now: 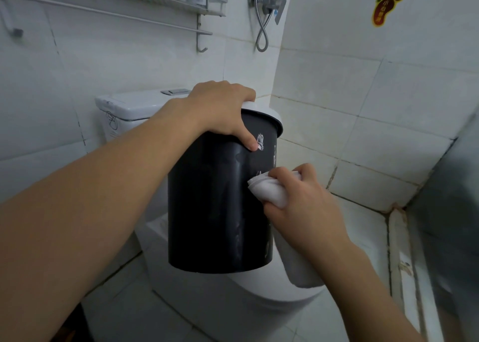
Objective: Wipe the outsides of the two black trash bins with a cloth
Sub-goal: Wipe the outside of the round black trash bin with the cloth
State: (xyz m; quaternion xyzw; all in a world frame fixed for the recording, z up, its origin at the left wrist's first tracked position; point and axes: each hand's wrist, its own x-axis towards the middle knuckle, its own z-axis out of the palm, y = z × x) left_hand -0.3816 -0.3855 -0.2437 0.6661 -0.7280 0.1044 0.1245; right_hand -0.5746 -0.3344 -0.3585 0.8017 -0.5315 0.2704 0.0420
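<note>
A black trash bin (212,206) with a white rim hangs in the air above the toilet, tilted a little. My left hand (220,108) grips its top rim, thumb down on the black side. My right hand (303,199) holds a bunched white cloth (269,190) and presses it against the bin's right side. White smears show on the bin's wall above the cloth. A dark shape at the bottom left edge (77,326) may be another bin; I cannot tell.
A white toilet (233,297) with its cistern (129,108) stands behind and under the bin. Tiled walls close in left and right. A metal shelf with towel rail (155,7) and a shower valve with hose (267,7) hang above. A raised sill (399,251) runs along the right.
</note>
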